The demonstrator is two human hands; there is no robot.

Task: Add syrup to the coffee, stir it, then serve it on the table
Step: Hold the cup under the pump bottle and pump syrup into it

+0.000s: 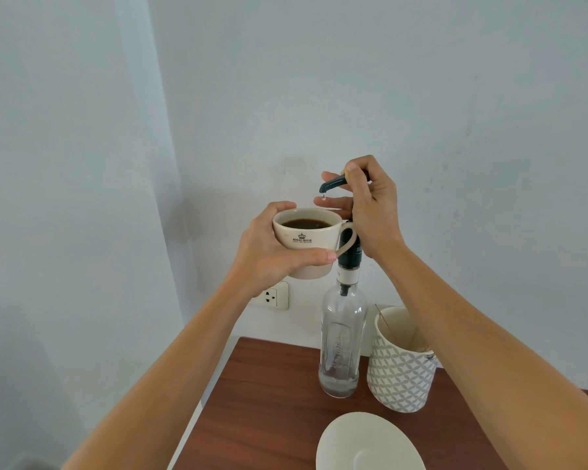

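Observation:
My left hand [272, 245] grips a cream mug [301, 244] of black coffee and holds it in the air, its handle to the right. The mug sits just below and left of the dark pump spout [333, 183] of a tall clear syrup bottle [342, 337] that stands on the wooden table [269, 401]. My right hand [370, 205] is curled round the pump head, thumb on top. A clear drop hangs under the spout tip, over the mug's far rim. The bottle looks almost empty.
A patterned white-and-grey cup [399, 364] with thin wooden stir sticks stands right of the bottle. A white saucer [367, 446] lies at the near table edge. A wall socket [272, 296] is behind the mug. The table's left edge runs close to the wall corner.

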